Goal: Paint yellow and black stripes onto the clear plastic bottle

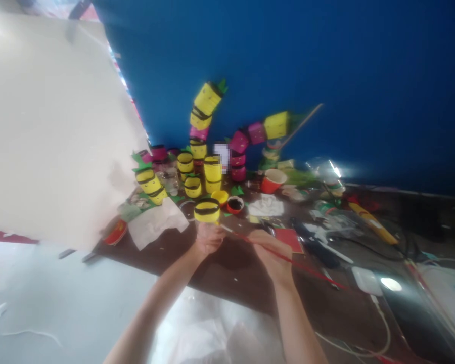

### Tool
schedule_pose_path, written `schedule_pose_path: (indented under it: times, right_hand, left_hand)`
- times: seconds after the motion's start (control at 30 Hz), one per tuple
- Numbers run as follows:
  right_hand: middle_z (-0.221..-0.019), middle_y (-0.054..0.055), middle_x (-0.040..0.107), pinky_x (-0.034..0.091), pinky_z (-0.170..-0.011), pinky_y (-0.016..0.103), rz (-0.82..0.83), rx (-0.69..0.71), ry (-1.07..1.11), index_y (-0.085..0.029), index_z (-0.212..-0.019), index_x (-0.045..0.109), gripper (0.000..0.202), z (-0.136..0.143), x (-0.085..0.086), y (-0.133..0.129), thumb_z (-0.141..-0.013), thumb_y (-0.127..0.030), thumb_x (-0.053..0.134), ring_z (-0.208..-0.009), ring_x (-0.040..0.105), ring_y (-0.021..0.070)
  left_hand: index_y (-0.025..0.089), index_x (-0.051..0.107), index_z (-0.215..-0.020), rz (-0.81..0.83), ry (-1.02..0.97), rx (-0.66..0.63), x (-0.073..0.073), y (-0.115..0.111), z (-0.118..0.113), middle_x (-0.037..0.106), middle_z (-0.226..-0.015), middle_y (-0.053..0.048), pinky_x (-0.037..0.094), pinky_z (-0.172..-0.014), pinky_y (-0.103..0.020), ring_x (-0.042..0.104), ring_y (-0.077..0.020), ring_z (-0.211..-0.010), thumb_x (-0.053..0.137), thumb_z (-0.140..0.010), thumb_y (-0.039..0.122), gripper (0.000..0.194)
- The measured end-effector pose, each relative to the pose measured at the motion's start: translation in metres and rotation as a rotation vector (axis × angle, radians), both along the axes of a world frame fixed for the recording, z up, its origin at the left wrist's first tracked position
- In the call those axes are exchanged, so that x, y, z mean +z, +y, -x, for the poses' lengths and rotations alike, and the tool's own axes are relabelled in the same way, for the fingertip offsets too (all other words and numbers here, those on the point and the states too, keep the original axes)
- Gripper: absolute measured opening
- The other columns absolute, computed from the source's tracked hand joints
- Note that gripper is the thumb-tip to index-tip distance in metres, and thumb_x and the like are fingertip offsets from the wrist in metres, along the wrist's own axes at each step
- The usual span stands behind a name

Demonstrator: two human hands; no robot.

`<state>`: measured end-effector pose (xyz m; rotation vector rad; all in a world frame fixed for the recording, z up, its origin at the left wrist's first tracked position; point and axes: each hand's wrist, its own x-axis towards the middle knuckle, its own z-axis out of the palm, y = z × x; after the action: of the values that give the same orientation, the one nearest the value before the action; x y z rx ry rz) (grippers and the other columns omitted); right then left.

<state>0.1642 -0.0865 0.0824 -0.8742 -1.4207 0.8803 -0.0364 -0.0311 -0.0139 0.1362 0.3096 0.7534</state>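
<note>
My left hand [209, 237] is closed around the lower part of a yellow paper cup [207, 212] with a black band at its rim, held upright above the table. A long red paintbrush [267, 248] is pinched in my right hand [273, 253], its tip pointing left and reaching the cup's lower edge. Whether the bristles touch the cup is too blurred to tell. Just behind the cup stand a small pot of yellow paint [220, 196] and a small red-rimmed pot of black paint [235, 205].
Stacked yellow cups [213, 174] and magenta cups [238, 169] stand at the back against the blue wall [288, 55]. White paper [157, 222] lies left, a crumpled tissue [266, 206] behind my hands. A red cup [273, 181], a yellow-handled tool [373, 222] and cables clutter the right.
</note>
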Motion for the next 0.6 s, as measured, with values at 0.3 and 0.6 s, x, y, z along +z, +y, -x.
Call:
schedule_pose_path:
  times: [0.3, 0.6]
  right_hand:
    - [-0.081, 0.005, 0.071, 0.055, -0.071, 0.033, 0.032, -0.099, -0.096, -0.024, -0.08, 0.073, 0.009, -0.001, 0.0, 0.0, -0.079, -0.025, 0.064, -0.076, 0.066, 0.0193]
    - [-0.081, 0.005, 0.072, 0.056, -0.07, 0.033, 0.011, 0.008, -0.067, -0.024, -0.081, 0.073, 0.009, 0.007, 0.005, -0.001, -0.079, -0.024, 0.065, -0.076, 0.067, 0.0199]
  left_hand:
    - [0.019, 0.043, -0.065, -0.014, -0.02, -0.038, 0.0, 0.0, 0.0, 0.034, -0.045, 0.007, 0.01, -0.022, -0.016, 0.014, -0.0002, -0.019, 0.044, -0.08, 0.056, 0.039]
    - [0.019, 0.042, -0.064, -0.021, -0.026, -0.072, 0.003, 0.002, 0.0, 0.034, -0.045, 0.007, 0.007, -0.022, -0.017, 0.013, 0.0, -0.019, 0.049, -0.079, 0.048, 0.034]
